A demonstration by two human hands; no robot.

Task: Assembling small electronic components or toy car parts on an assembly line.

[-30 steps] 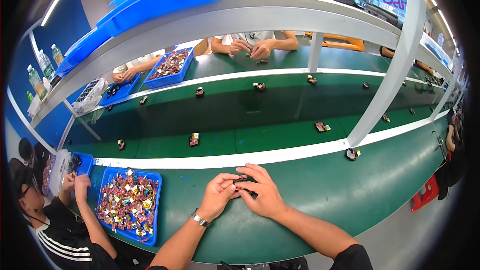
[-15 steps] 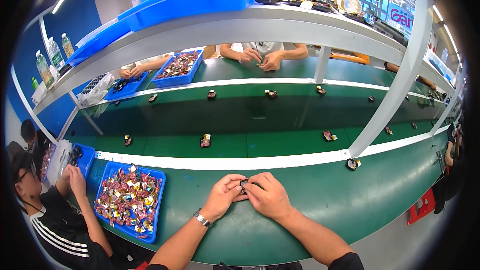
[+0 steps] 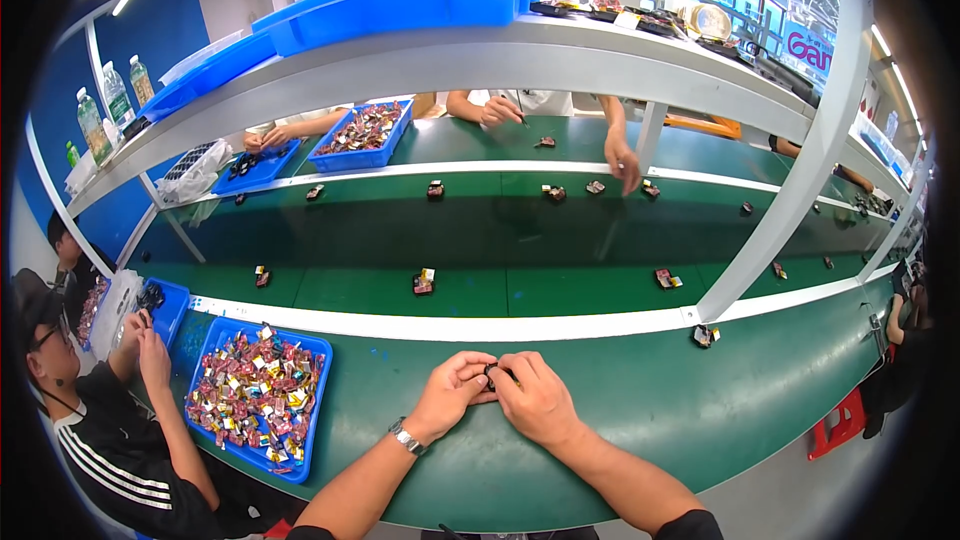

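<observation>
One small black piece (image 3: pixel 490 372) sits between your two hands, over the counter (image 3: pixel 640 400) and nearer its far edge than its near one. Your left hand (image 3: pixel 450 398) is closed on it from the left, thumb and fingers drawn together; your right hand (image 3: pixel 537 400) is closed on it from the right, fingers bent down over the top. The piece is mostly covered, so its full shape cannot be told. Gripping it from both sides probably lets one hand steady it while the other works at it, and holding it straight ahead of you likely keeps its small details in sight. Whether your hands rest on the counter is hard to tell.

Toward the counter's left end, a blue tray (image 3: pixel 316 420) is heaped with small reddish parts (image 3: pixel 262 390); it likely stands there for easy reach, its walls keeping the loose pile together. On your right, a dark unit with a pale patch (image 3: pixel 704 337) lies by the counter's far edge, just beside the foot of a post (image 3: pixel 790 180), perhaps to be out of your forearms' way. Past the white rail (image 3: pixel 540 327) along that edge, small units (image 3: pixel 424 283) lie well apart on a green strip (image 3: pixel 540 285), a spacing that probably makes each easy to lift alone.
</observation>
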